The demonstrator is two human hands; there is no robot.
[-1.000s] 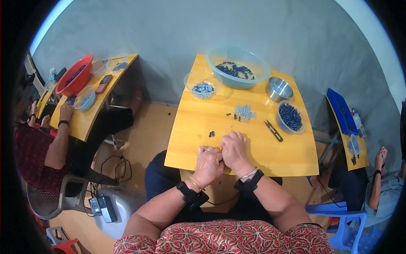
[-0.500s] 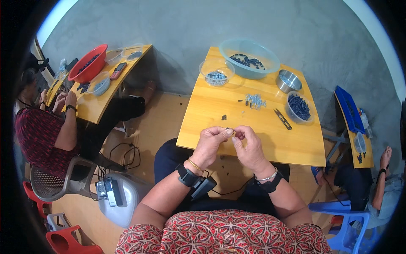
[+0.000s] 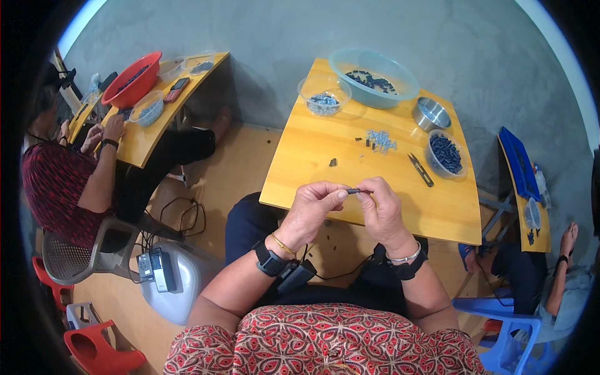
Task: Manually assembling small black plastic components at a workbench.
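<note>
My left hand [image 3: 312,210] pinches one end of a small black plastic piece [image 3: 352,191] between thumb and forefinger. At the other end, the closed fingertips of my right hand [image 3: 382,211] grip the same piece. Both hands hover over the near edge of the yellow table [image 3: 294,178]. Beyond them lies a heap of small clear bits [image 3: 381,141] with a few dark pieces beside it. Another dark piece [image 3: 332,162] lies alone nearer my left hand. To the right of the heap rest black-handled thread snips [image 3: 420,170].
A clear tub of black pieces [image 3: 445,154], a metal bowl [image 3: 432,114], a teal basin [image 3: 406,90] and a clear tub of small bits [image 3: 324,105] stand on the table. At left, a person [image 3: 69,181] works beside a red basin [image 3: 131,81]; another person sits far right.
The black piece now shows between my fingertips, held level. My right fingers have closed in on its end. The whole view has shifted slightly.
</note>
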